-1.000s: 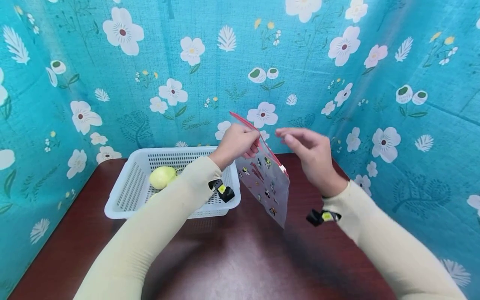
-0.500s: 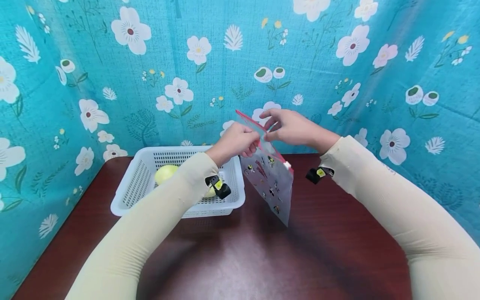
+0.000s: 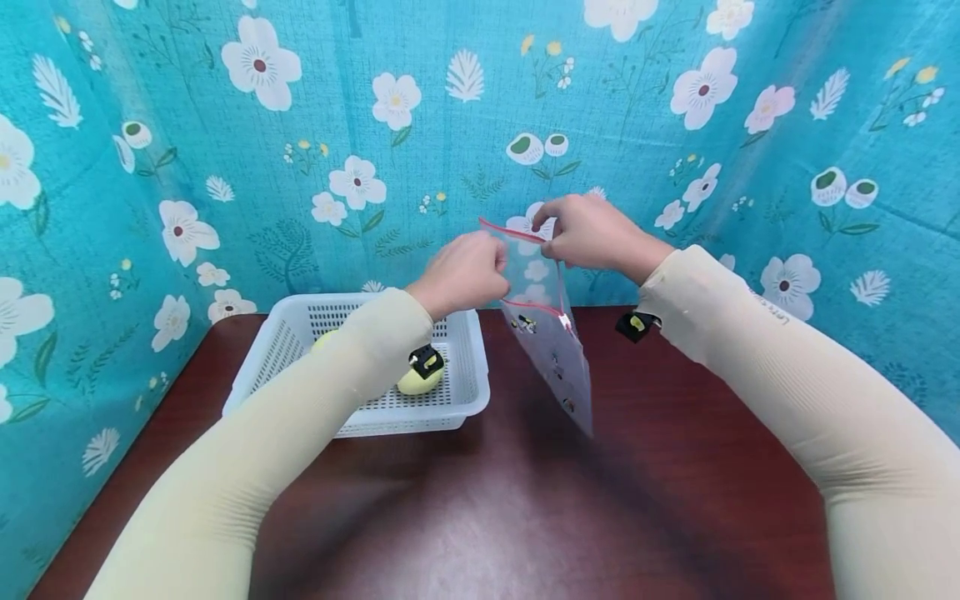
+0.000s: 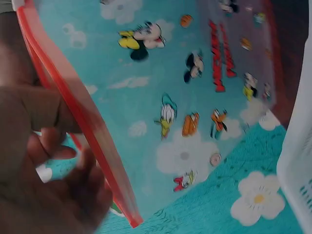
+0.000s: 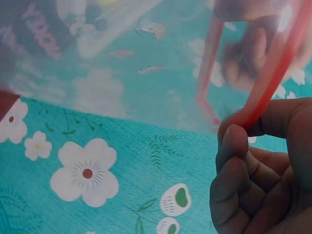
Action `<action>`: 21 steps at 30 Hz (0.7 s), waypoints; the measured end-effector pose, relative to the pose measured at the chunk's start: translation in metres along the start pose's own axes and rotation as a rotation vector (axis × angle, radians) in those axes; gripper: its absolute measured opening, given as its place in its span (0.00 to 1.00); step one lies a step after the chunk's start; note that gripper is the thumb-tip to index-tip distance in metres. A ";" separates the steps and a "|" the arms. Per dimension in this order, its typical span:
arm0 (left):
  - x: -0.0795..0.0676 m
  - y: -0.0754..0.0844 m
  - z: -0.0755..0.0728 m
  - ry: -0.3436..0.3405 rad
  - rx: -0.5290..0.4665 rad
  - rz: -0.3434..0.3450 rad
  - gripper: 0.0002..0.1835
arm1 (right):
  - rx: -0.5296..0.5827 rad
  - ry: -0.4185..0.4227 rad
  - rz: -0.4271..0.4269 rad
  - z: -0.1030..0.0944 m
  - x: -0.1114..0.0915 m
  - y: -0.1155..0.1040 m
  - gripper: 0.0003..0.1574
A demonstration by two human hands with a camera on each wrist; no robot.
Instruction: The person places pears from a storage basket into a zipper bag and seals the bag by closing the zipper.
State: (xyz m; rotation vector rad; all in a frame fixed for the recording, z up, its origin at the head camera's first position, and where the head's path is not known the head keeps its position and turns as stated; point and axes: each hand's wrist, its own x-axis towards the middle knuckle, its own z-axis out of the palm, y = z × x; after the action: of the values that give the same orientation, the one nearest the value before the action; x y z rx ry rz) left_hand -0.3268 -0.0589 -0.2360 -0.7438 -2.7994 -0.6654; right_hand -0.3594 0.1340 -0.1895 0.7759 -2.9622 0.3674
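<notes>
A clear zip bag point(image 3: 555, 367) with cartoon prints hangs over the table, its red-edged mouth parted and a white slider point(image 3: 564, 320) at the near corner. My left hand point(image 3: 468, 271) grips the near side of the mouth. In the left wrist view, the fingers point(image 4: 87, 180) curl at the red strip. On the other side, my right hand point(image 3: 592, 237) pinches the far red edge between thumb and fingers, as the right wrist view shows with the bag's red strip point(image 5: 263, 92) held at the fingertips.
A white slotted basket point(image 3: 480, 392) stands left of the bag, under my left forearm. In it lie pale green-yellow fruits point(image 3: 420, 379), partly hidden by the sleeve. The dark red table point(image 3: 465, 517) meets a blue floral cloth point(image 3: 412, 183) behind.
My right hand has come in from the right and taken hold of the bag's far edge. The bag's mouth has spread apart between the hands.
</notes>
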 end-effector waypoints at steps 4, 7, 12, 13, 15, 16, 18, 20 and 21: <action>0.013 0.004 0.001 -0.220 -0.030 0.222 0.14 | -0.075 0.047 -0.033 -0.003 -0.001 -0.006 0.27; 0.018 0.002 0.013 -0.464 -0.003 0.295 0.20 | -0.139 0.053 -0.009 -0.004 -0.002 -0.006 0.28; 0.019 -0.011 0.042 -0.724 0.115 0.250 0.24 | -0.219 0.063 0.039 -0.003 -0.003 0.002 0.29; 0.019 -0.013 0.047 -0.741 0.118 0.225 0.25 | -0.226 0.063 0.043 -0.003 -0.004 0.005 0.29; 0.017 -0.019 0.057 -0.735 0.125 0.200 0.24 | -0.242 0.061 0.043 -0.002 -0.005 0.011 0.29; 0.015 -0.021 0.060 -0.725 0.121 0.168 0.25 | -0.249 0.058 0.039 -0.001 -0.006 0.014 0.29; 0.011 -0.025 0.065 -0.702 0.112 0.116 0.28 | -0.265 0.049 0.036 0.000 -0.008 0.021 0.29; 0.006 -0.027 0.070 -0.703 0.086 0.069 0.30 | -0.274 0.031 0.041 0.000 -0.011 0.028 0.29; 0.004 -0.027 0.072 -0.714 0.072 0.049 0.32 | -0.280 0.021 0.045 0.000 -0.013 0.031 0.29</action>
State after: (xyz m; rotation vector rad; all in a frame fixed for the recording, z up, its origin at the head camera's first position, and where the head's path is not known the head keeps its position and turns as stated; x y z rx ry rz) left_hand -0.3477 -0.0453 -0.3087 -1.2297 -3.3839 -0.3226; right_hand -0.3632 0.1664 -0.1976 0.6678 -2.9245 -0.0382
